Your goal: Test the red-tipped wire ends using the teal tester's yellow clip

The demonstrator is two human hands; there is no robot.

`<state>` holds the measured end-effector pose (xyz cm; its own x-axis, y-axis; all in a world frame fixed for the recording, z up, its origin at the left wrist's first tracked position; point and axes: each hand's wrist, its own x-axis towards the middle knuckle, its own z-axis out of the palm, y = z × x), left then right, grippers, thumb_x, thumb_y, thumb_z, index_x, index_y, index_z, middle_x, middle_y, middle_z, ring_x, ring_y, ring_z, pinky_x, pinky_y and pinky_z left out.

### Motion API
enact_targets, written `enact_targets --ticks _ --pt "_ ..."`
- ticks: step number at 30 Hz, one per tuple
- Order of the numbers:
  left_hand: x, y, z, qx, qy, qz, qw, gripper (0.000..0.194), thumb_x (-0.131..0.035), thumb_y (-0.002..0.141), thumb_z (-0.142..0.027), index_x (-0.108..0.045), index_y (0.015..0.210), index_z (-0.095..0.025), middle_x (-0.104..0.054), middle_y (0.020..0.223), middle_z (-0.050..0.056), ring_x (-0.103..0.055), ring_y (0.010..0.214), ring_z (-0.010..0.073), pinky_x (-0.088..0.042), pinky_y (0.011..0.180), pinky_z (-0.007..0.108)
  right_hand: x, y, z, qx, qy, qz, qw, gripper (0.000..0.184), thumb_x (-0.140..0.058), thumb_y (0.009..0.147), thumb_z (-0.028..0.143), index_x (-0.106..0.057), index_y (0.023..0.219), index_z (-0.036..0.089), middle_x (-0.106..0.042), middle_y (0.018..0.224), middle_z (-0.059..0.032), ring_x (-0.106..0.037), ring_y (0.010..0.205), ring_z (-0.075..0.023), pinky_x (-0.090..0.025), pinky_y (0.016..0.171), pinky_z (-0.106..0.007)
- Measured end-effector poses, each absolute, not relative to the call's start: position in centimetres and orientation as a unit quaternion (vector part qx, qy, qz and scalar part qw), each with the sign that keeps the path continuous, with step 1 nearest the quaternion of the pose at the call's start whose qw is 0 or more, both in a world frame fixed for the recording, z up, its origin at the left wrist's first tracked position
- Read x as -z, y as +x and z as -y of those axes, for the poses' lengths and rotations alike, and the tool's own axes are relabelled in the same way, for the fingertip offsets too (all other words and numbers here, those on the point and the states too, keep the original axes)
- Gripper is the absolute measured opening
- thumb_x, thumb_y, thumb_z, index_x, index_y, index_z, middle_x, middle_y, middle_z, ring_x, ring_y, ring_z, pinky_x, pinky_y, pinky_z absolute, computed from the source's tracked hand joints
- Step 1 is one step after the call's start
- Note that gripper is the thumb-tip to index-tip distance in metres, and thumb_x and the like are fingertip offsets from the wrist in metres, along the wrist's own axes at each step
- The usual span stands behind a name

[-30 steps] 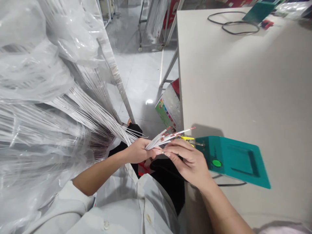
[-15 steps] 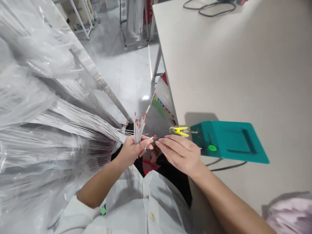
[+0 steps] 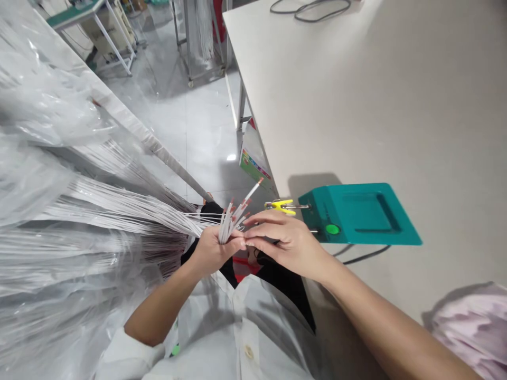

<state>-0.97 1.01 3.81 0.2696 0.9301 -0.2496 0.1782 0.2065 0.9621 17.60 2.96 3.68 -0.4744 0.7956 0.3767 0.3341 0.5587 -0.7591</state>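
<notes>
A pale shirt (image 3: 222,332) fills the bottom centre of the frame, with a crumpled pink cloth (image 3: 475,327) at the lower right edge. Just above the shirt, at the frame's centre, the left hand (image 3: 209,250) is closed around a bundle of white wires (image 3: 229,227), whose reddish tips fan upward out of the fist. One wire stands out longer than the others, slanting to the upper right. The right hand (image 3: 289,240) meets the left thumb with its fingers and thumb drawn together; whether it pinches a wire cannot be told.

Just right of the fingers, a yellow clip (image 3: 280,206) sits on a metal rod projecting from a teal device (image 3: 380,216) with a green button (image 3: 332,229). The device lies on the pale bench (image 3: 376,116), a black cable (image 3: 366,255) beneath its lower edge. Across the left side, long white wires (image 3: 130,199) run up to the left hand, partly covered by clear plastic sheeting (image 3: 47,121).

Farther off, printed packaging (image 3: 253,162) stands below the bench edge. A looped cord (image 3: 312,19) lies at the top, a wheeled rack (image 3: 188,63) stands at upper centre, and a green-topped stand (image 3: 73,16) is at upper left.
</notes>
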Motion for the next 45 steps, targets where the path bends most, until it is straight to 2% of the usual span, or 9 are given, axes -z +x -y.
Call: enact_targets --ticks 4,8,14,17,23,28,35,39,45 --pt "-4.1 -1.7 -1.3 -0.296 0.571 -0.472 0.603 0.025 -0.065 0.073 -0.036 -0.068 0.063 -0.014 -0.064 0.063 0.004 -0.055 0.063 0.0137 -0.043 0.061 0.026 -4.0 17.7 -3.2 -0.424 -0.321 0.769 0.355 0.011 -0.06 0.082 0.024 -0.07 0.08 0.024 -0.069 0.084 -0.0029 -0.065 0.079 -0.0128 -0.054 0.07 -0.026" --pt "-3.4 -1.9 -1.3 -0.305 0.489 -0.456 0.678 0.034 -0.068 0.069 -0.047 -0.068 0.063 -0.013 -0.047 0.043 -0.002 -0.037 0.04 0.0058 -0.026 0.041 0.021 -3.7 16.7 -2.7 -0.563 -0.32 0.645 0.407 0.012 -0.063 0.079 0.03 -0.069 0.075 0.02 -0.066 0.082 -0.004 -0.063 0.068 -0.0114 -0.055 0.062 -0.025" --pt "-1.5 -0.7 -0.7 -0.388 0.358 -0.434 0.73 0.034 -0.074 0.062 -0.045 -0.063 0.062 -0.013 -0.058 0.055 -0.001 -0.031 0.037 0.0017 -0.02 0.038 0.019 -2.5 14.6 -1.7 -0.634 -0.354 0.489 0.483 0.022 -0.068 0.073 0.04 -0.069 0.065 0.019 -0.063 0.069 -0.003 -0.063 0.071 -0.0144 -0.055 0.057 -0.027" --pt "-0.9 0.2 -0.3 -0.429 0.323 -0.438 0.721 0.032 -0.074 0.062 -0.043 -0.061 0.065 -0.014 -0.058 0.057 -0.001 -0.031 0.037 0.0013 -0.02 0.038 0.019 -2.3 14.5 -1.5 -0.619 -0.378 0.479 0.493 0.018 -0.067 0.074 0.036 -0.07 0.067 0.02 -0.064 0.07 -0.0035 -0.063 0.075 -0.0156 -0.055 0.057 -0.027" --pt "-0.8 1.1 0.2 -0.435 0.35 -0.488 0.671 0.032 -0.068 0.069 -0.044 -0.061 0.069 -0.013 -0.059 0.061 -0.001 -0.033 0.04 0.0025 -0.023 0.041 0.021 -1.4 14.6 -1.1 -0.514 -0.433 0.521 0.526 0.013 -0.059 0.082 0.028 -0.068 0.076 0.021 -0.063 0.076 -0.0023 -0.06 0.059 -0.0116 -0.055 0.053 -0.027" --pt "-1.5 1.3 0.6 -0.393 0.443 -0.53 0.606 0.03 -0.057 0.08 -0.04 -0.061 0.067 -0.013 -0.039 0.041 -0.007 -0.033 0.039 0.0047 -0.024 0.042 0.021 -0.8 15.5 -1.5 -0.269 -0.428 0.715 0.484 0.015 -0.051 0.085 0.018 -0.065 0.08 0.019 -0.066 0.076 -0.004 -0.062 0.069 -0.0139 -0.053 0.062 -0.027" --pt "-2.1 2.1 0.9 -0.371 0.468 -0.588 0.546 0.024 -0.054 0.079 -0.031 -0.057 0.062 -0.015 -0.038 0.039 -0.007 -0.034 0.037 0.006 -0.026 0.043 0.022 -1.4 16.5 -2.2 0.033 -0.378 0.845 0.377 0.014 -0.052 0.082 0.015 -0.065 0.076 0.014 -0.067 0.073 -0.0068 -0.058 0.066 -0.0158 -0.046 0.065 -0.029" --pt "-2.2 2.1 0.7 -0.395 0.438 -0.607 0.533 0.023 -0.055 0.079 -0.03 -0.058 0.062 -0.015 -0.039 0.04 -0.007 -0.034 0.038 0.0057 -0.027 0.043 0.021 -1.5 16.6 -2.2 0.041 -0.372 0.863 0.339 0.016 -0.051 0.082 0.016 -0.063 0.072 0.015 -0.064 0.068 -0.0058 -0.056 0.065 -0.0163 -0.043 0.063 -0.029" --pt "-2.3 1.2 0.3 -0.431 0.413 -0.599 0.534 0.028 -0.056 0.08 -0.039 -0.062 0.07 -0.014 -0.046 0.046 -0.005 -0.034 0.038 0.0048 -0.027 0.04 0.02 -1.7 16.4 -1.9 -0.179 -0.415 0.801 0.392 0.02 -0.043 0.085 0.013 -0.057 0.072 0.017 -0.06 0.068 -0.0046 -0.054 0.063 -0.0132 -0.044 0.059 -0.025"
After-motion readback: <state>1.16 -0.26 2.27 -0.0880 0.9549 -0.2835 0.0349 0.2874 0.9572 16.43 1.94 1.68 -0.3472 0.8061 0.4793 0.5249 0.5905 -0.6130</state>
